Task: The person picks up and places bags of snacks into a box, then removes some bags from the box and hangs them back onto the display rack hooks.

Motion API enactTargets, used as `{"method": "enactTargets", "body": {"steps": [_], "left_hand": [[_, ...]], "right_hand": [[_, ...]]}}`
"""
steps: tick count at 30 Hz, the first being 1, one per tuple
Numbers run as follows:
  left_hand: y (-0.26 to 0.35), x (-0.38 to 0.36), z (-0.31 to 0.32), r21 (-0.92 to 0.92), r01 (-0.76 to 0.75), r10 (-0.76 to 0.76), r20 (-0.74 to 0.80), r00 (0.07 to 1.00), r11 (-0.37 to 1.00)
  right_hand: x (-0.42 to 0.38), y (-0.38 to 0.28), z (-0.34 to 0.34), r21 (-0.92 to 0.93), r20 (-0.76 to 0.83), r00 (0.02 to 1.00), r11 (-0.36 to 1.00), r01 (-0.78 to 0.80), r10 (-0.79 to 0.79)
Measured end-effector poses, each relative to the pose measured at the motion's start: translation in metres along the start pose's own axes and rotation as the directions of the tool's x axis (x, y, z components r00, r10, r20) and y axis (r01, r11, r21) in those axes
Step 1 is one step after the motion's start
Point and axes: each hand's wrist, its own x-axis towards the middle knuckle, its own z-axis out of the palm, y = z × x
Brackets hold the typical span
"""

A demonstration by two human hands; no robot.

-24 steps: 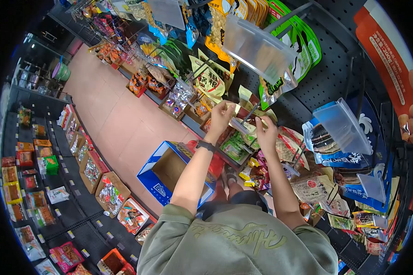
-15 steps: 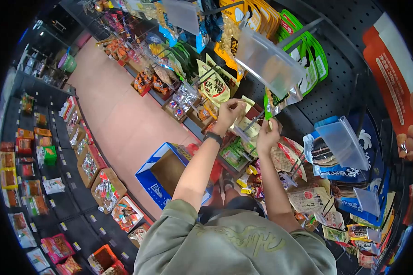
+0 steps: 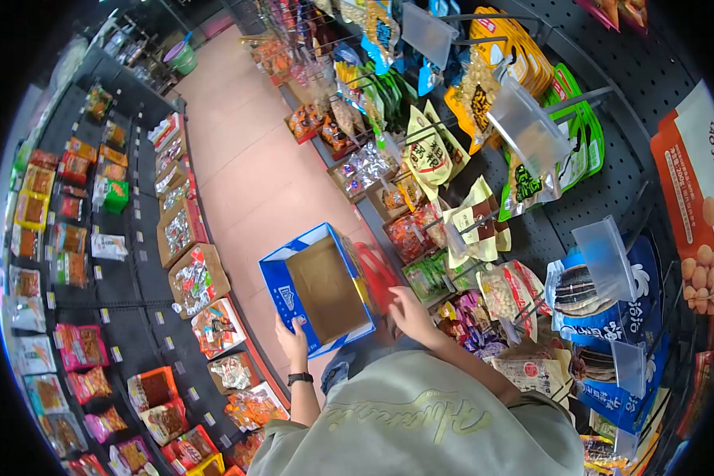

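Note:
A blue cardboard box [image 3: 276,283] with a bare brown inside is in front of my legs, tilted with its opening up. My left hand [image 3: 292,341] grips its near left side, thumb along the outside and the other fingers partly hidden. On the other side, my right hand [image 3: 411,316] is just right of the box, fingers partly stretched, nothing visible in it. Beside its fingertips is a blurred red thing [image 3: 377,274]; whether they touch cannot be made out. Cream-coloured snack bags [image 3: 477,222] hang on a hook above the right hand.
To the right, a pegboard rack holds green bags [image 3: 585,143], yellow bags [image 3: 512,49], blue bags [image 3: 583,305] and clear plastic tag holders [image 3: 603,258]. Low shelves [image 3: 123,305] with packets line the left. A pink tiled floor [image 3: 242,151] runs between them.
Both hands have left the hanging bags and come down to the box. My left hand has taken hold of its side. The view has shifted, and the cream bags now hang freely.

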Motion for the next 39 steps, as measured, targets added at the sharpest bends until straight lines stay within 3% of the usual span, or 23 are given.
{"method": "enactTargets", "body": {"steps": [3, 4, 7, 8, 11, 15, 19, 22, 23, 24, 25, 28, 31, 33, 36, 39], "left_hand": [[-0.012, 0.0, 0.002, 0.01, -0.134, 0.134, -0.135, 0.982, 0.991], [-0.011, 0.004, 0.002, 0.021, -0.098, 0.1, -0.195, 0.976, 0.995], [-0.06, 0.032, 0.026, -0.156, -0.011, -0.005, -0.099, 0.995, 0.988], [-0.056, 0.037, 0.028, -0.127, -0.018, 0.0, -0.139, 0.99, 0.992], [-0.032, 0.059, 0.022, -0.381, 0.062, -0.079, -0.031, 0.996, 0.923], [-0.036, 0.102, 0.032, -0.47, -0.002, 0.004, 0.004, 1.0, 0.883], [-0.012, 0.129, 0.03, -0.374, 0.064, -0.036, 0.082, 0.996, 0.925], [-0.02, 0.156, 0.04, -0.496, 0.009, 0.017, 0.048, 0.999, 0.868], [-0.021, 0.164, 0.038, -0.493, 0.102, -0.047, 0.123, 0.991, 0.864], [-0.021, 0.169, 0.035, -0.493, 0.068, -0.002, 0.133, 0.991, 0.867], [-0.019, 0.173, 0.03, -0.493, 0.035, 0.043, 0.146, 0.988, 0.869], [-0.012, 0.186, 0.007, -0.23, 0.003, 0.066, 0.295, 0.953, 0.973], [-0.01, 0.215, 0.006, -0.306, 0.036, 0.042, 0.244, 0.969, 0.951], [0.027, 0.238, 0.0, -0.186, -0.142, 0.158, 0.072, 0.985, 0.972], [0.116, 0.278, 0.003, -0.418, -0.279, 0.321, 0.031, 0.947, 0.864], [0.223, 0.279, 0.015, -0.602, -0.367, 0.453, -0.01, 0.892, 0.709]], "right_hand": [[0.013, 0.018, 0.019, -0.262, 0.23, 0.956, 0.958, -0.117, 0.179], [0.02, 0.014, 0.019, -0.276, 0.315, 0.92, 0.95, -0.145, 0.232], [0.034, 0.0, 0.024, -0.205, 0.323, 0.93, 0.972, -0.111, 0.175], [0.036, 0.01, 0.033, -0.207, 0.317, 0.943, 0.978, -0.035, 0.101], [0.047, -0.004, 0.036, -0.123, 0.347, 0.937, 0.992, 0.007, 0.037], [0.069, -0.003, 0.045, -0.207, 0.338, 0.941, 0.975, 0.076, -0.002], [0.096, -0.007, 0.052, -0.228, 0.288, 0.957, 0.972, 0.051, 0.018], [0.119, -0.007, 0.06, -0.2, 0.228, 0.972, 0.98, -0.004, 0.05], [0.127, -0.006, 0.063, -0.215, 0.2, 0.977, 0.976, -0.025, 0.07], [0.134, -0.006, 0.067, -0.23, 0.171, 0.981, 0.972, -0.053, 0.093], [0.141, -0.009, 0.068, -0.216, 0.187, 0.975, 0.973, -0.082, 0.124], [0.158, -0.014, 0.073, -0.171, 0.191, 0.968, 0.977, -0.129, 0.162], [0.168, -0.016, 0.069, -0.234, 0.254, 0.942, 0.959, -0.162, 0.221], [0.171, -0.029, 0.061, -0.176, 0.165, 0.968, 0.971, -0.16, 0.189], [0.17, -0.069, 0.037, 0.042, -0.089, 0.99, 0.993, -0.108, 0.112], [0.149, -0.124, 0.002, -0.121, -0.546, 0.835, 0.993, -0.002, -0.065]]}}
